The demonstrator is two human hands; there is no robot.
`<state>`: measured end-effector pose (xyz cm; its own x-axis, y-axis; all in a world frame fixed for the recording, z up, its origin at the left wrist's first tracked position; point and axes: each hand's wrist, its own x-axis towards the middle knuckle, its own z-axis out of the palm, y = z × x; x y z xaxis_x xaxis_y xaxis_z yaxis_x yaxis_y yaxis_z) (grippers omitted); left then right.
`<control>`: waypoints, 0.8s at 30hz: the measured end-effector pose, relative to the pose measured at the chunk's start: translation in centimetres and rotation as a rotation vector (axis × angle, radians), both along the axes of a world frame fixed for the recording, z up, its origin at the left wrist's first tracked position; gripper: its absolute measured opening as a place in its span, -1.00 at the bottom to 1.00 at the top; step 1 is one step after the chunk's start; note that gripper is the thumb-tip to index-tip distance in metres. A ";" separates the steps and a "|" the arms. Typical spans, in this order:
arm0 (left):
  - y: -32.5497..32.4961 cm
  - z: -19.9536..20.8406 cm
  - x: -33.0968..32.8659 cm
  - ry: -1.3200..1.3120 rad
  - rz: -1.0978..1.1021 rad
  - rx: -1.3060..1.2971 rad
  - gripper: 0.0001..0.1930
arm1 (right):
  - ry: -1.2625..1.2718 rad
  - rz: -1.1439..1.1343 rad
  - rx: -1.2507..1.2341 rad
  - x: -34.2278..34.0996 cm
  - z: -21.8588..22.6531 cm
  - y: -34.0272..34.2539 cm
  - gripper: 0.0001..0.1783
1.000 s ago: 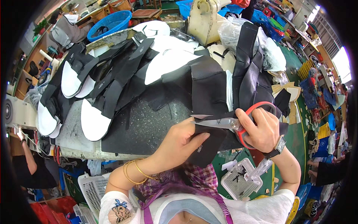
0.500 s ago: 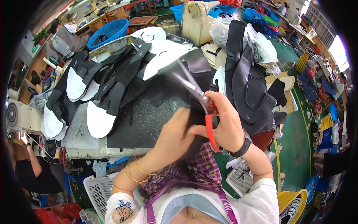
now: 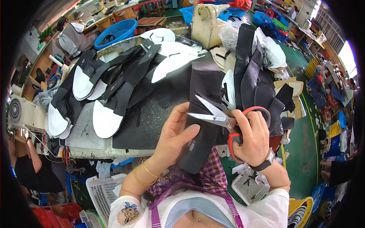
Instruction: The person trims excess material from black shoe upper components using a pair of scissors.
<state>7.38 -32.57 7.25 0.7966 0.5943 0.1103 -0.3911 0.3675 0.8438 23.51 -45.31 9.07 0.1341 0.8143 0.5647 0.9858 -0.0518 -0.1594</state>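
Observation:
My left hand grips the edge of a long black piece of leather-like material, thumb on its face and fingers behind. The piece bears small white print, and its lower end hangs over my checked apron. Held in my right hand are scissors with red and black handles. Their blades stand apart across the front of the black piece, tips pointing toward my left hand. Whether they touch the material I cannot tell.
Black pieces with white rounded ends lie in overlapping rows on the table at left. White cut pieces sit behind. More black pieces are heaped at right, before a cream machine. White perforated baskets stand below.
The scissors have come down and turned leftward, away from the far side of the table. The black piece now lies flat toward me, and my left hand has shifted its hold.

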 end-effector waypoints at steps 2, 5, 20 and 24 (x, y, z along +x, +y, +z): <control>0.0 0.0 0.0 -0.032 -0.001 -0.048 -0.54 | -0.017 -0.004 0.004 0.0 0.0 0.3 -0.30; -0.2 0.1 0.2 -0.079 -0.047 -0.136 -0.52 | -0.073 0.006 -0.005 0.4 0.4 0.4 -0.30; 0.1 0.0 0.2 -0.027 0.003 -0.120 -0.50 | -0.192 0.100 -0.122 1.7 0.7 1.2 -0.43; -0.4 0.2 0.4 0.025 0.103 0.045 -0.56 | 0.700 0.134 0.016 1.6 -0.3 2.1 -0.49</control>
<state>7.75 -32.95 7.41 0.7345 0.6680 0.1193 -0.4032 0.2882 0.8685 25.11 -43.21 8.81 0.3689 0.8417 0.3943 0.6493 0.0701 -0.7573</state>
